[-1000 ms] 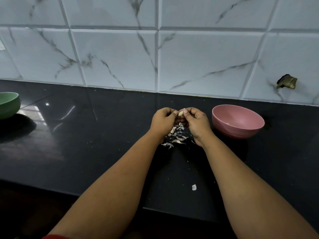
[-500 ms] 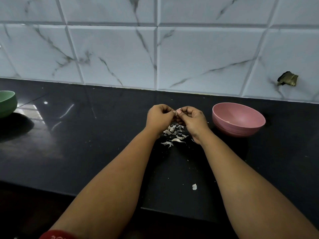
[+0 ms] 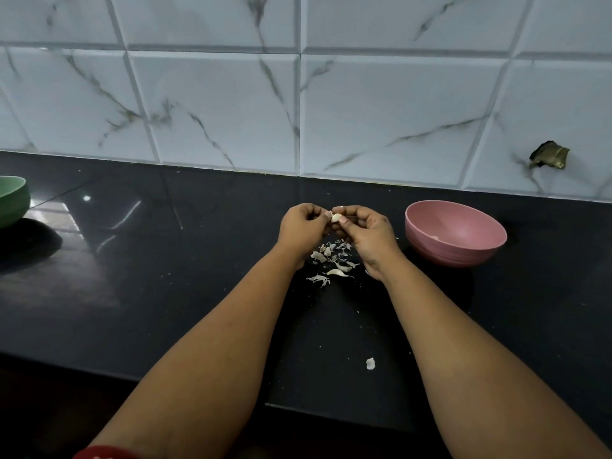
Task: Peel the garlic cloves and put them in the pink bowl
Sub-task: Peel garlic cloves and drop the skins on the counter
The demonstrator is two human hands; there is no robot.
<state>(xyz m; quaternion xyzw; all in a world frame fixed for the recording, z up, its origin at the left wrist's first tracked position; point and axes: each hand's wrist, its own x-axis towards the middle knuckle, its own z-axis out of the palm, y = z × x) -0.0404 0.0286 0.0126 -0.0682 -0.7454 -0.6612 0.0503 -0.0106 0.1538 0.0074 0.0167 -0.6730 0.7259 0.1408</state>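
**Garlic clove pinched between both hands above the bench**

Garlic clove (image 3: 335,218): small, pale, held in the air above the black bench (image 3: 165,293), between the two hands, left of the pink bowl (image 3: 455,232) and apart from it. Long axis looks roughly level, running left-right with a slight tilt; too small to tell which end is the tip.

Left hand (image 3: 303,228): grip clenched on the clove, fingers curled in, fingertips meeting it from the left. Back of hand faces the camera.

Right hand (image 3: 367,235): grip also closed on the clove, thumb and forefinger pinching it from the right, thumbnail visible just beside the clove. Other fingers curled loosely under.

Both hands touch at the clove, wrists apart, forearms running down to the bottom edge.

Peel scraps (image 3: 332,263): scattered pile on the bench directly below the hands, between the wrists. One separate white bit (image 3: 370,363) lies nearer the camera, well apart from the pile.

Pink bowl sits upright on the bench, near the right hand, not touching it; a pale piece shows inside near its right inner wall, unclear what.

Green bowl (image 3: 13,200): far left edge, partly cut off, on the bench.

Marbled white tile wall (image 3: 298,104) behind; broken hole (image 3: 548,155) in a tile at the right.
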